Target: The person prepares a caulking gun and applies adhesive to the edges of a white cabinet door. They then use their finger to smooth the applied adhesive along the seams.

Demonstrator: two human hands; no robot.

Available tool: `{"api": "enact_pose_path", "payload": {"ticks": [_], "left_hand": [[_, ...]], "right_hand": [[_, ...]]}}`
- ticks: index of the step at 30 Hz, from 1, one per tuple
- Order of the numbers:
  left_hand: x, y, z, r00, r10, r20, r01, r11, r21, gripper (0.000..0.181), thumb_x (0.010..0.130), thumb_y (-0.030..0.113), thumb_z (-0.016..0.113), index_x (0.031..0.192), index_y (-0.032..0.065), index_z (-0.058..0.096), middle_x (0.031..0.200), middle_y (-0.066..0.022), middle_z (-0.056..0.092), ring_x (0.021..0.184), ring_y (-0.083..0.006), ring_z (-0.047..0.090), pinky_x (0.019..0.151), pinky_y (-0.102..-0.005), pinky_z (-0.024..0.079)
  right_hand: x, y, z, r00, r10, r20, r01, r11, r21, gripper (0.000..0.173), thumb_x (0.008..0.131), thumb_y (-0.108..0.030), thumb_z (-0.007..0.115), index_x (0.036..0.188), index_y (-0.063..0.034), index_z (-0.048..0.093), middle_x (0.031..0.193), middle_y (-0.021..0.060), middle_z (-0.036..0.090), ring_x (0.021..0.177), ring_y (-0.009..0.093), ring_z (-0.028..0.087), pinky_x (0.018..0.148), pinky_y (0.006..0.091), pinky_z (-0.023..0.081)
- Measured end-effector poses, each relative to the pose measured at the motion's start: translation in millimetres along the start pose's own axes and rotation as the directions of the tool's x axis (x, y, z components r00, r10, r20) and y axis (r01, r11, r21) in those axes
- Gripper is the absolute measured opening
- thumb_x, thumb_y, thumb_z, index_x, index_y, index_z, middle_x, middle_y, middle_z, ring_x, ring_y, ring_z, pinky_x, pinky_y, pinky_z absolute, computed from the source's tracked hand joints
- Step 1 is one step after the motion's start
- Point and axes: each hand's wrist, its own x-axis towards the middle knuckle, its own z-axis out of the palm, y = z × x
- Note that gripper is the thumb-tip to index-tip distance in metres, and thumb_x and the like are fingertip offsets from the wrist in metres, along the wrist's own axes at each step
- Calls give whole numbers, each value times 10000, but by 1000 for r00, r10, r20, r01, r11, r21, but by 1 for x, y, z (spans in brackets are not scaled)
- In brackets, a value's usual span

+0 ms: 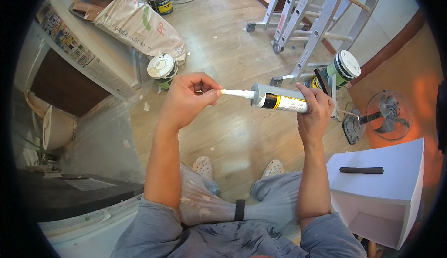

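Observation:
A caulking gun loaded with a sealant cartridge (286, 101) lies roughly level in front of me, its white nozzle (238, 93) pointing left. My right hand (316, 109) grips the gun at its rear end, over the back of the cartridge. Part of the black handle (322, 80) shows beyond my fingers. With thumb and fingertips, my left hand (192, 99) pinches the very tip of the nozzle, which hides the opening. The cartridge bears black, white and yellow print.
An aluminium stepladder (310, 31) stands ahead on the right, with a lidded paint pail (344, 67) by its foot. An electric fan (387, 114) is at the right, above a white cabinet box (373, 177). To the left are another pail (163, 68), a woven sack (139, 27) and a toilet (57, 127).

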Motion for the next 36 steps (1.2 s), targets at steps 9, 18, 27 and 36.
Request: {"api": "enact_pose_path", "payload": {"ticks": [9, 18, 27, 36], "left_hand": [[4, -7, 5, 996, -91, -16, 90, 995, -50, 91, 859, 18, 709, 930, -38, 724, 822, -87, 703, 720, -134, 659, 662, -264, 569], [9, -27, 8, 903, -356, 240, 429, 786, -445, 82, 936, 124, 591, 898, 61, 628, 726, -7, 572, 612, -91, 510, 516, -245, 409], [10, -37, 12, 917, -194, 349, 396, 568, -721, 228, 970, 110, 523, 1113, -35, 627, 811, -58, 665, 636, -118, 560, 587, -254, 481], [8, -16, 28, 981, -167, 101, 186, 642, -744, 228, 989, 44, 638, 1205, -26, 667, 941, -56, 726, 796, -109, 664, 753, -251, 562]], "right_hand": [[3, 3, -4, 1000, -18, -21, 16, 997, -76, 480, 750, -27, 777, 1168, -264, 768, 958, -1, 676, 960, 189, 625, 945, 365, 371], [6, 5, -8, 987, -99, -129, 82, 988, -130, 472, 733, -37, 767, 1141, -273, 774, 949, -24, 669, 950, 179, 621, 958, 365, 368], [2, 16, -4, 996, 15, -86, -21, 997, -70, 410, 745, -41, 754, 1105, -236, 775, 967, -2, 673, 977, 198, 619, 965, 369, 367], [-18, -9, 12, 938, 247, 242, -299, 930, 213, 501, 664, -43, 853, 1140, -161, 749, 1012, 89, 702, 1045, 293, 645, 937, 416, 428]]}}
